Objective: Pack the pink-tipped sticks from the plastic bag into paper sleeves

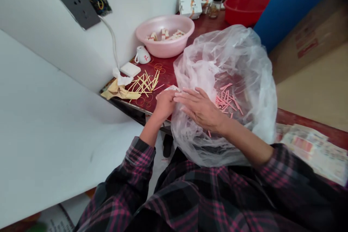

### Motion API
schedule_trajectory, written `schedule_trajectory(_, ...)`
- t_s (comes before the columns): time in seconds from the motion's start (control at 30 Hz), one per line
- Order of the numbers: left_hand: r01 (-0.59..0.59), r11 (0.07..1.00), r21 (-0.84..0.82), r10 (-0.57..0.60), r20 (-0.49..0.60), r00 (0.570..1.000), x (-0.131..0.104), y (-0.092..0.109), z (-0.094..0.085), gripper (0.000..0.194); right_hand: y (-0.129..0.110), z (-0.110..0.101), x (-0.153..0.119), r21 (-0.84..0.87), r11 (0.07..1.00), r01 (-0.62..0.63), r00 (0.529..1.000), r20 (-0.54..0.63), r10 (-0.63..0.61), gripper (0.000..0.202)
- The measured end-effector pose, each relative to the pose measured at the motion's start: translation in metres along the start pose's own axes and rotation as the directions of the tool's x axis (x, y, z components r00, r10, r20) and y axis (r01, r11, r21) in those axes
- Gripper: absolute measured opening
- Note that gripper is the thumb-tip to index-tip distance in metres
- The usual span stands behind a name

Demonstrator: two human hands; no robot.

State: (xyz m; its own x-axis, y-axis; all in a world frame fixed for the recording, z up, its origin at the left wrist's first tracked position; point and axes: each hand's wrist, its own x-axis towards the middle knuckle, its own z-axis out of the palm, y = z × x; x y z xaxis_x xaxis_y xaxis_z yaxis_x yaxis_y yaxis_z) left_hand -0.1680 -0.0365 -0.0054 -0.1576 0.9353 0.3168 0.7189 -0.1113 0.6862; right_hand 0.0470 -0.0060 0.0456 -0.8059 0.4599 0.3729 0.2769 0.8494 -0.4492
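My left hand (165,103) is closed round a small white printed packet (172,87), of which only the upper edge shows past the knuckles. With its fingers stretched out, my right hand (202,110) lies against the left hand's fingertips and appears to hold nothing. Under and beyond the right hand spreads a large clear plastic bag (261,90), its mouth wide. Loose pink sticks (225,101) lie inside the bag. Left of my hands, a scatter of pale yellow sticks (144,82) rests on the dark red table (167,66), with rubber bands (159,68) close by.
A pink basin (165,49) holding several small banded bundles (165,34) stands behind. Near it are a tipped white mug (143,55), white boxes (190,3), a glass jar (215,8) and a red basin (244,9). A cardboard box (310,50) bounds the right; a wall socket (81,9) hangs left.
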Motion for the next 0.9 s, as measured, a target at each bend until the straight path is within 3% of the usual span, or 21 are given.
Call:
schedule_trajectory(0.07, -0.065, 0.997, 0.030, 0.062, 0.093, 0.994, -0.003, 0.007, 0.003, 0.021, 0.012, 0.013, 0.013, -0.080, 0.994, -0.077, 0.997, 0.026, 0.079, 0.041)
schedule_trajectory(0.1, -0.070, 0.994, 0.080, 0.063, 0.090, 0.994, -0.004, 0.008, 0.002, 0.024, 0.019, 0.018, 0.015, -0.126, 0.985, -0.120, 0.991, 0.045, 0.127, 0.040)
schedule_trajectory(0.17, 0.010, 0.981, 0.194, -0.008, -0.015, 1.000, -0.005, 0.007, -0.004, 0.026, 0.030, 0.023, 0.014, -0.203, 0.964, -0.171, 0.975, 0.106, 0.195, 0.036)
schedule_trajectory(0.23, 0.164, 0.937, 0.307, -0.132, -0.121, 0.984, -0.005, 0.002, -0.013, 0.021, 0.037, 0.025, 0.010, -0.236, 0.956, -0.173, 0.967, 0.146, 0.211, 0.033)
schedule_trajectory(0.3, 0.271, 0.885, 0.379, -0.236, -0.137, 0.962, -0.002, -0.003, -0.019, 0.014, 0.040, 0.026, 0.007, -0.234, 0.957, -0.170, 0.972, 0.122, 0.202, 0.031)
schedule_trajectory(0.37, 0.305, 0.860, 0.409, -0.287, -0.107, 0.952, 0.002, -0.005, -0.021, 0.010, 0.039, 0.027, 0.006, -0.213, 0.962, -0.170, 0.979, 0.073, 0.189, 0.030)
schedule_trajectory(0.57, 0.325, 0.876, 0.355, -0.285, -0.161, 0.945, 0.010, -0.013, -0.018, 0.018, 0.031, 0.020, 0.008, -0.039, 0.990, -0.135, 0.990, -0.056, 0.133, 0.030)
schedule_trajectory(0.63, 0.276, 0.924, 0.264, -0.217, -0.232, 0.948, 0.009, -0.012, -0.022, 0.020, 0.027, 0.013, 0.007, 0.085, 0.985, -0.153, 0.978, -0.127, 0.163, 0.029)
schedule_trajectory(0.73, 0.042, 0.989, 0.141, 0.012, -0.361, 0.932, 0.000, 0.002, -0.029, 0.015, 0.020, -0.004, 0.008, 0.358, 0.892, -0.277, 0.920, -0.170, 0.354, 0.048)
schedule_trajectory(0.83, -0.189, 0.975, 0.113, 0.219, -0.401, 0.889, -0.011, 0.033, -0.030, 0.015, 0.015, -0.026, 0.007, 0.671, 0.637, -0.380, 0.832, -0.054, 0.552, 0.071)
schedule_trajectory(0.9, -0.269, 0.958, 0.100, 0.287, -0.351, 0.891, -0.017, 0.055, -0.024, 0.016, 0.014, -0.039, 0.004, 0.786, 0.476, -0.395, 0.808, 0.051, 0.587, 0.075)
